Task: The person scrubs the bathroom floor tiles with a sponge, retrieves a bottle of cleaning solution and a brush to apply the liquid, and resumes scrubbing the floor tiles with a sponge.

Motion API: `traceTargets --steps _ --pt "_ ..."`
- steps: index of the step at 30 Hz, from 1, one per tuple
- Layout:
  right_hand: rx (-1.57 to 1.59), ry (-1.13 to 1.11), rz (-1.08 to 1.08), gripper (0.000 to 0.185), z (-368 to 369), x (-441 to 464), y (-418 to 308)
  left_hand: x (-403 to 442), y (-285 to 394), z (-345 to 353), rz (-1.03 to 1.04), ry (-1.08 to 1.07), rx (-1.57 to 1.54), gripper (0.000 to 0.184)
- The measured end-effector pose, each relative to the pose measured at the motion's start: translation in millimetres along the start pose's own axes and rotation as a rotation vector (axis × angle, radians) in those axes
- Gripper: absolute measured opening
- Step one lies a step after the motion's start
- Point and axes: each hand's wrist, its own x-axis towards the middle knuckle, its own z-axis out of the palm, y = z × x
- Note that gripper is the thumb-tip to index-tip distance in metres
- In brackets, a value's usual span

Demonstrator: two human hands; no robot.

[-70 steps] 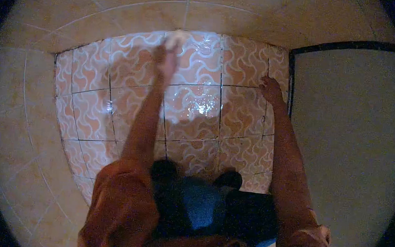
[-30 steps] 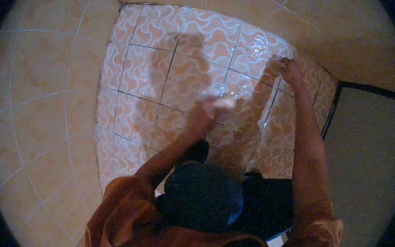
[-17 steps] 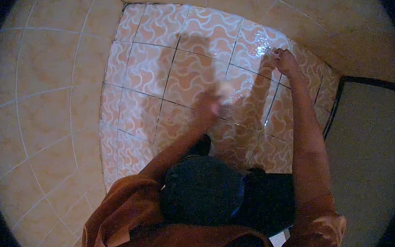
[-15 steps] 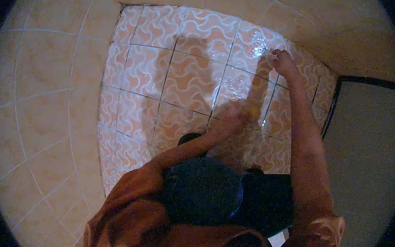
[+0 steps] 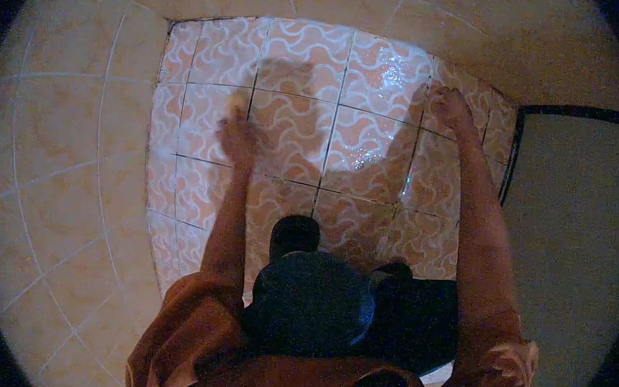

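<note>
My left hand [image 5: 239,141] reaches over the left part of the patterned tile floor [image 5: 286,119], smeared by motion. At its fingertips shows a small pale-yellowish thing [image 5: 236,104], too blurred to name; the fingers seem closed on it. Farther right, my right hand [image 5: 453,109] is low over the floor near the right wall, its fingers curled together. What it holds, if anything, is hidden. Wet, shiny patches lie on the tiles between the two hands.
Beige tiled walls [image 5: 59,137] rise on the left and at the back. A dark-edged grey surface [image 5: 575,236] lies on the right. My knees in dark trousers [image 5: 316,296] and a dark shoe [image 5: 295,236] are at the bottom middle.
My left hand has swung from the middle of the floor, near the wet patch, out to the left. The right hand has shifted slightly to the right and down.
</note>
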Motion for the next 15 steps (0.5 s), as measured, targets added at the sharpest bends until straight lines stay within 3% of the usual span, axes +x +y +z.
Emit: traceTargets --steps 1,2,3,4,6,8,9,11,13,14,15 --pt "0.214 -0.089 0.164 0.03 -8 2 -8 -7 19 16 0.228 0.093 -0.109 0.028" --pt "0.209 -0.094 0.156 0.03 -3 3 -10 -20 48 32 0.451 0.185 -0.218 0.028" --pt "0.119 -0.012 0.085 0.03 5 8 -11 -40 101 8 0.46 -0.082 0.04 0.03" --pt "0.033 0.077 0.009 0.029 13 14 -17 -58 133 -6 0.437 -0.215 -0.159 0.032" --pt "0.059 -0.011 0.04 0.03 -23 16 -59 -93 195 -33 0.319 -0.467 -0.562 0.037" --pt "0.075 -0.104 0.086 0.03 -31 20 -74 -105 213 24 0.929 -0.187 -0.399 0.037" --pt "0.12 -0.033 0.083 0.03 -18 21 -69 -94 213 20 0.92 -0.186 -0.397 0.037" --pt "0.168 0.045 0.088 0.03 -12 22 -69 -50 206 7 0.496 -0.495 -0.568 0.042" --pt "0.121 -0.033 0.053 0.03 -22 15 -73 14 165 17 0.364 -0.476 -0.876 0.041" --pt "0.118 -0.037 0.068 0.03 -23 10 -71 41 157 19 0.082 -0.284 -0.685 0.033" --pt "0.109 -0.038 0.045 0.029 -27 5 -71 65 110 31 0.269 -0.152 -0.625 0.03"
